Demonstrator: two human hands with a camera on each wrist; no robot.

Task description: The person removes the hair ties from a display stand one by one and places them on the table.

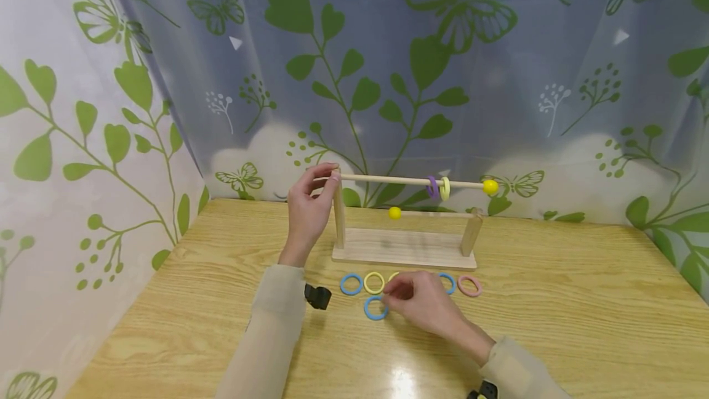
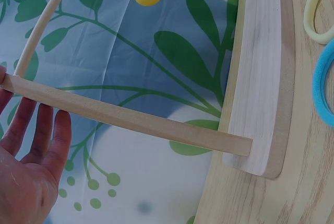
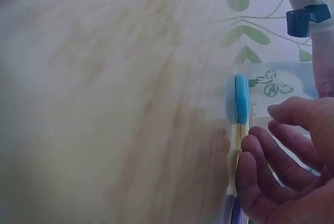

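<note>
My left hand [image 1: 310,208] holds the top of the left post of a wooden stand [image 1: 407,245], thumb on the near side. In the left wrist view its fingers [image 2: 55,135] lie along the post [image 2: 130,117]. My right hand [image 1: 423,303] is just above the table, its fingertips beside the nearest blue ring [image 1: 368,316]. The right wrist view shows its thumb and loosely bent fingers apart, with nothing between them, near a blue ring [image 3: 241,98]. A purple ring [image 1: 432,187] and a pale yellow ring [image 1: 445,189] hang on the upper rod.
A row of rings lies before the stand, including a blue ring [image 1: 343,290], a yellow ring [image 1: 366,289] and a pink ring [image 1: 469,295]. Yellow balls [image 1: 490,187] cap the rods. A leaf-patterned curtain [image 1: 354,140] rises behind the wooden table [image 1: 570,300].
</note>
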